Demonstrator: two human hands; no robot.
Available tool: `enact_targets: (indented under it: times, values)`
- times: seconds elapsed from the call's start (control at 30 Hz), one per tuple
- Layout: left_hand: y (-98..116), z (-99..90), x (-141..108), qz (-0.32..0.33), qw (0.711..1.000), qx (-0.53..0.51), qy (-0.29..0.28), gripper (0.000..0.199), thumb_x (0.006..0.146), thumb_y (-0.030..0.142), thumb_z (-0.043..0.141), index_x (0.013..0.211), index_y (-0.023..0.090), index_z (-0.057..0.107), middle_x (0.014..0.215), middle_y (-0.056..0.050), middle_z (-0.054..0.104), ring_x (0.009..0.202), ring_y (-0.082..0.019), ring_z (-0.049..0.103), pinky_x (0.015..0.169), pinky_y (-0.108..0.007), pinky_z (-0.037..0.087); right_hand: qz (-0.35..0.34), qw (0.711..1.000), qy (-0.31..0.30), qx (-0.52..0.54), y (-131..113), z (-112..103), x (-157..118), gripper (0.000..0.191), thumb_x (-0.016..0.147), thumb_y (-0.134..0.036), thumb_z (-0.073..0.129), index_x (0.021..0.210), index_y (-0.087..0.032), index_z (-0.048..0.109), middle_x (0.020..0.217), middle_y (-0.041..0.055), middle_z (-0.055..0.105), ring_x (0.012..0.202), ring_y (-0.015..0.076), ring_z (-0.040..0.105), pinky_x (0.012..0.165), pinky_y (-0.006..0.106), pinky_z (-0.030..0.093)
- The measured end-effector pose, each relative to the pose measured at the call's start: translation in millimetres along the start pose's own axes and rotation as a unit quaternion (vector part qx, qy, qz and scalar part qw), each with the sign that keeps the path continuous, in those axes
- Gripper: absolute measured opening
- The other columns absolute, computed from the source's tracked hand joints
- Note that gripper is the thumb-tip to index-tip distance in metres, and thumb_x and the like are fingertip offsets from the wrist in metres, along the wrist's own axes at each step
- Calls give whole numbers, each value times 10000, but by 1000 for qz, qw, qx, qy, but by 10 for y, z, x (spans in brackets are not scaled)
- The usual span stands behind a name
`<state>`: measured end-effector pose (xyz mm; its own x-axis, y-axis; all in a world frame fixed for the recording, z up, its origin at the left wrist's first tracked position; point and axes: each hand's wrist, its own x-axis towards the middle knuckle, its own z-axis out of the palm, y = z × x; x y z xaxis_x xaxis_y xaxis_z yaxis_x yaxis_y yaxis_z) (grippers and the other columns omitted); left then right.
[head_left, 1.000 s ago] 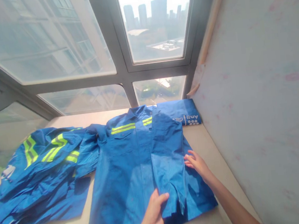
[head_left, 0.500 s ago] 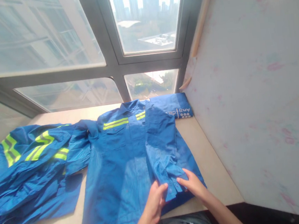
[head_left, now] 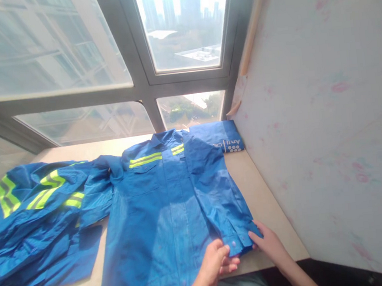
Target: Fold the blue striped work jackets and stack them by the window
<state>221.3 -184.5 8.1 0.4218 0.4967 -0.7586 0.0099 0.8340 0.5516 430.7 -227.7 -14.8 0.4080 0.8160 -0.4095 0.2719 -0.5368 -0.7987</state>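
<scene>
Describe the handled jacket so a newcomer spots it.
Under the windows is a pale surface. Find the blue jacket right of a crumpled blue garment, nearer than a folded one with white lettering. Only it has the left hand and right hand at its cuff.

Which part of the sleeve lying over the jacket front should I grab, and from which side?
Likely the cuff, from the near side, one corner per hand, thumbs on top: the sleeve runs down the jacket with its end toward the person. The right hand pinches the right corner; the left hand is by the other, its grip unclear.
</scene>
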Motion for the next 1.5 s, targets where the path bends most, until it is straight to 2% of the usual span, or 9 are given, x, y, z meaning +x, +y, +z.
enact_targets:
  times: [0.1,0.23,0.4,0.67,0.87,1.03,1.17,1.27,1.5]
  values:
    - [-65,-34,21,10,1000,17,-5,460,729,505,776,959,149,596,869,-92,734,757,-181,733,639,-236,541,42,998,-50,9,98,-11,30,525,819,-614,497,1028,-175,694,751,64,725,574,223,680,495,296,494]
    - [-75,-85,21,19,999,30,1,516,673,552,806,900,165,551,820,-92,739,701,-169,725,614,-228,529,-3,997,-51,-62,-37,-46,48,496,864,-649,457,806,-207,674,722,45,701,686,227,677,591,289,489]
    - [-92,-127,17,11,999,43,21,574,627,614,819,826,197,477,759,-105,745,651,-177,718,584,-235,508,-68,985,-4,-159,-174,-51,114,381,842,-532,518,837,-200,706,660,31,674,670,224,650,636,300,457]
    - [-38,-56,-63,37,997,71,10,618,607,670,808,848,208,476,716,-57,731,633,-180,708,586,-255,499,-150,981,42,-117,-274,-164,-88,430,929,-547,481,952,-207,743,769,68,728,708,231,671,651,301,485]
    - [-233,-175,84,-3,992,127,-4,643,590,704,773,806,239,385,639,-48,717,539,-169,663,500,-238,435,-96,964,-38,-246,-34,-107,-101,335,927,-405,458,737,-238,678,613,16,673,608,197,634,580,267,383]
    - [-233,-164,116,6,991,132,-11,637,594,693,770,800,244,369,631,-50,704,562,-183,674,502,-244,438,-116,961,-36,-248,-208,-179,-48,326,941,-380,432,768,-235,667,693,30,710,674,212,663,627,285,418]
    - [-105,-21,69,17,991,132,-20,582,633,646,773,827,229,416,683,-57,721,599,-183,690,500,-237,427,-186,968,27,-167,-423,-255,-71,318,956,-414,460,925,-224,713,835,62,748,727,209,681,693,300,481]
    - [-41,51,44,23,990,137,-32,512,690,603,748,848,217,451,738,-66,741,626,-173,702,487,-219,396,-227,956,99,-154,-382,-245,-110,325,957,-428,474,981,-221,724,919,85,755,772,213,690,733,306,498]
    - [-166,-38,43,0,983,178,-45,514,733,669,662,814,239,393,643,-57,723,530,-164,667,432,-201,294,-91,951,38,-292,81,-197,-149,239,930,-370,479,971,-265,690,614,-4,668,589,211,650,540,280,371]
